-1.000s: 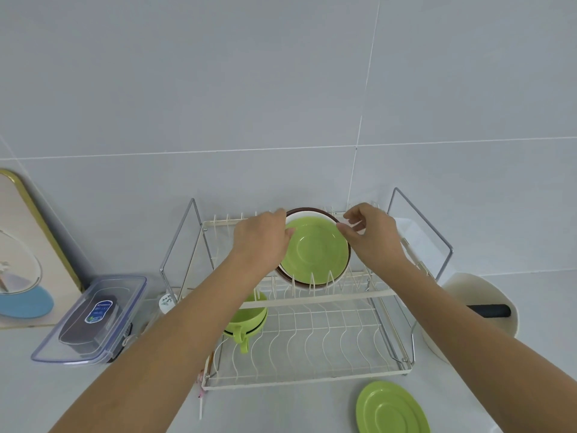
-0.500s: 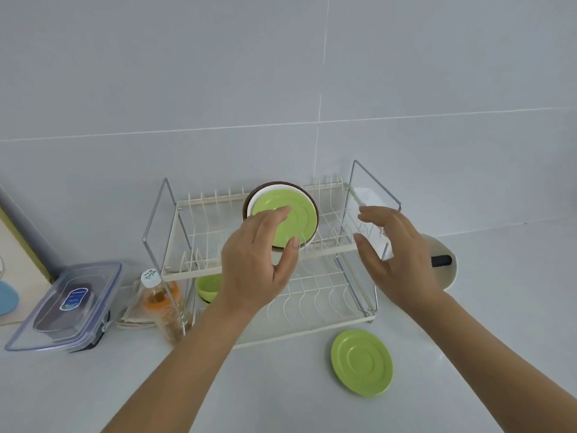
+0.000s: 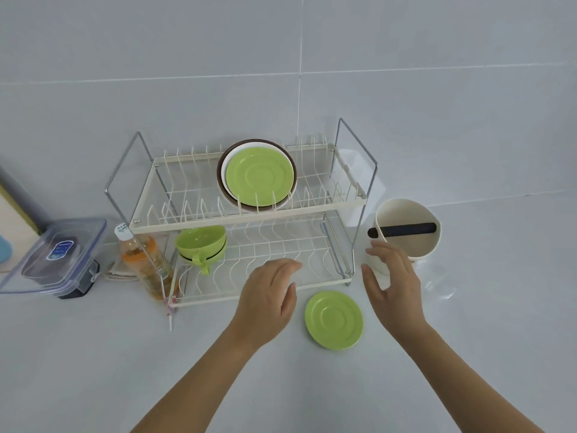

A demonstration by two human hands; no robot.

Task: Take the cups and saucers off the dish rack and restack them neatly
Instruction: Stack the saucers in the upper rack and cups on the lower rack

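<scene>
A two-tier wire dish rack stands against the tiled wall. On its upper tier a green saucer leans upright in front of a white plate and a brown plate. Green cups are stacked at the left of the lower tier. Another green saucer lies flat on the counter in front of the rack. My left hand hovers open just left of that saucer, over the rack's front edge. My right hand hovers open to the saucer's right. Neither hand touches anything.
A cream bucket with a black bar stands right of the rack, close behind my right hand. An orange drink bottle and a clear lidded box sit to the left. A framed board leans at the far left.
Both hands drew back from the upright saucer on the upper tier and dropped to counter height, either side of the flat saucer. The view pulled back from the rack.
</scene>
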